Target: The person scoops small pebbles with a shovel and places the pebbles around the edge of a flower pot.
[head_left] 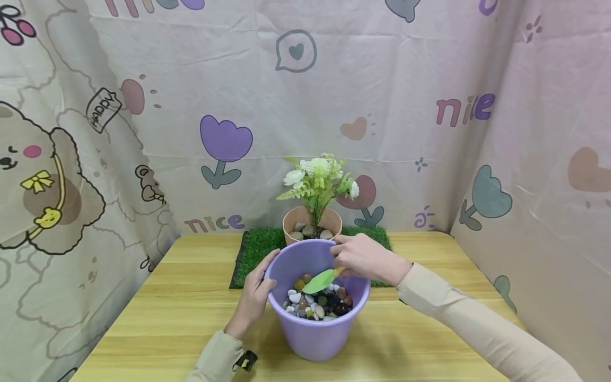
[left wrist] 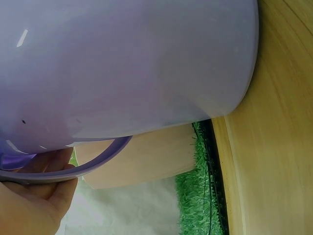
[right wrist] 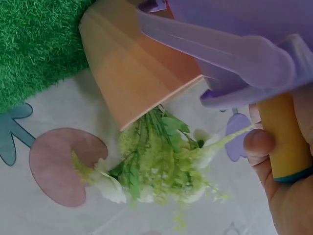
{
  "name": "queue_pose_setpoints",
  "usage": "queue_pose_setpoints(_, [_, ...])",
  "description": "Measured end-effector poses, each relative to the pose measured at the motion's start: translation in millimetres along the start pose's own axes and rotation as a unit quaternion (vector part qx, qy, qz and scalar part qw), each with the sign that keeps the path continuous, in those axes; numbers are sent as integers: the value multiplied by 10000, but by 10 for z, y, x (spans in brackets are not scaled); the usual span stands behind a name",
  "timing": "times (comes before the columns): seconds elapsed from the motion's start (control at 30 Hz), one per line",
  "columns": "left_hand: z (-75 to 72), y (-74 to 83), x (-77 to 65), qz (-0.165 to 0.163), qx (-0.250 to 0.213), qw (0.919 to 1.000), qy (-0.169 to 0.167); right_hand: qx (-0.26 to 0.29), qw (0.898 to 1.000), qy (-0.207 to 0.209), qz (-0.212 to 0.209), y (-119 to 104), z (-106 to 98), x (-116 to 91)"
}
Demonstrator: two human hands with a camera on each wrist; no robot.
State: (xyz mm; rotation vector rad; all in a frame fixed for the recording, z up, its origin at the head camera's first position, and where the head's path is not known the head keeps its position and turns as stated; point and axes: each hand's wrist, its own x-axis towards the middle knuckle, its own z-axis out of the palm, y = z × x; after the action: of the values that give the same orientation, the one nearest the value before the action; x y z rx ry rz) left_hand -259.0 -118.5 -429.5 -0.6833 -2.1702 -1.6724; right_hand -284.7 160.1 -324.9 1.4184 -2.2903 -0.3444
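Observation:
A purple bucket [head_left: 316, 337] stands on the wooden table with mixed pebbles [head_left: 305, 307] in its bottom. At its left side my left hand [head_left: 254, 292] grips the rim; the left wrist view shows the fingers near the bucket's handle [left wrist: 105, 157]. My right hand [head_left: 365, 258] holds a small trowel over the far right rim. Its green blade [head_left: 319, 282] slants down into the bucket, above the pebbles. In the right wrist view, fingers wrap the trowel's yellow handle [right wrist: 286, 139]. Whether the blade tip touches any pebbles I cannot tell.
Behind the bucket, a peach flowerpot [right wrist: 137, 63] with stones and white artificial flowers [head_left: 317, 170] stands on a green turf mat [head_left: 260, 249]. Printed cloth [head_left: 296, 106] hangs at the back and both sides of the table [head_left: 191, 307].

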Motion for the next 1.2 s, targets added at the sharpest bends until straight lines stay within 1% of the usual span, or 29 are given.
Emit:
queue_pose_setpoints(0.13, [-3,-1,1,18,2,10000,-13,448,9989,110,129,88,93,15])
queue_pose_setpoints(0.3, [-2,-5,0,17,-36,10000,-54,953,9948,167,320,178,179,0])
queue_pose_setpoints(0.37, [-3,-7,4,30,-67,9999,-72,945,9950,190,265,180,177,6])
queue_pose_setpoints(0.57, [-4,-10,10,87,-27,9999,-52,642,9976,248,-55,108,122,63])
queue_pose_setpoints(0.7, [-2,-12,5,63,22,10000,-21,678,9972,267,-163,69,144,90])
queue_pose_setpoints(0.83, [-3,-15,5,46,19,10000,-13,661,9972,319,-125,71,177,119])
queue_pose_setpoints(1.03, [-3,-9,6,38,-10,10000,7,718,9967,370,111,130,215,116])
queue_pose_setpoints(1.2, [-4,-9,6,48,18,10000,19,779,9954,558,45,157,245,83])
